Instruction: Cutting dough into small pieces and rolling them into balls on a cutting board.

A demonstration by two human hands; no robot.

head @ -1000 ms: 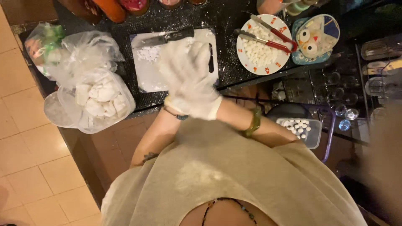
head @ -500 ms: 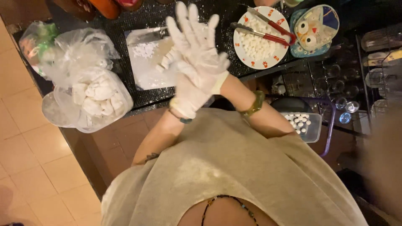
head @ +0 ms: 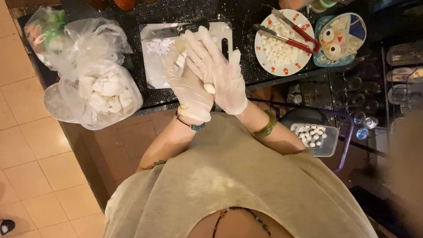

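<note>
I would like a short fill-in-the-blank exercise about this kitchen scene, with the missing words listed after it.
1. Both hands wear thin white ____.
2. The left hand and right hand press a small white ____ between the palms.
3. Red-handled tongs lie on a round ____.
4. The cutting board lies on a ____ counter.

Missing words: gloves; dough ball; plate; black

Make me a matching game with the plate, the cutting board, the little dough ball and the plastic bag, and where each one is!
Things:
1. round plate
2. cutting board
3. dough ball
4. plastic bag

Places:
A. between the two gloved palms
B. far left of the counter, holding white lumps
C. right of the board, with red-handled tongs on it
D. counter middle, behind the hands

Pairs: 1-C, 2-D, 3-A, 4-B
</note>
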